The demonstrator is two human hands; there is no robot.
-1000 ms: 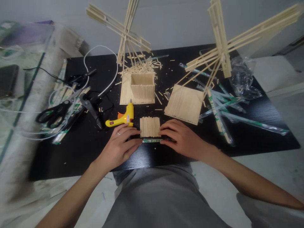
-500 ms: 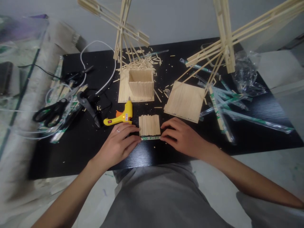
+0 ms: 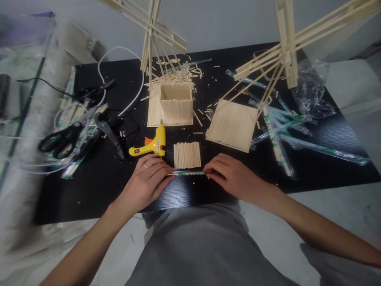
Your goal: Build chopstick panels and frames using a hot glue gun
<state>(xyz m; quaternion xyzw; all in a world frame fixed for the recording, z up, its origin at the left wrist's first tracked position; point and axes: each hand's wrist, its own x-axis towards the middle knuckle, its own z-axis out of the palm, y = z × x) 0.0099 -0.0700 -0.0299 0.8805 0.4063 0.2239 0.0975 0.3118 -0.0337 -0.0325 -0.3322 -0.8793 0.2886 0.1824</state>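
The left hand [image 3: 149, 178] and right hand [image 3: 233, 174] are pinching opposite ends of a wrapped strip [image 3: 189, 173], just nearer than the stick row [image 3: 187, 155] on the counter [image 3: 74, 194]. The row's ends are lying uneven, seemingly unfinished; farther off, the box [image 3: 177, 110] is standing walled, open-topped.
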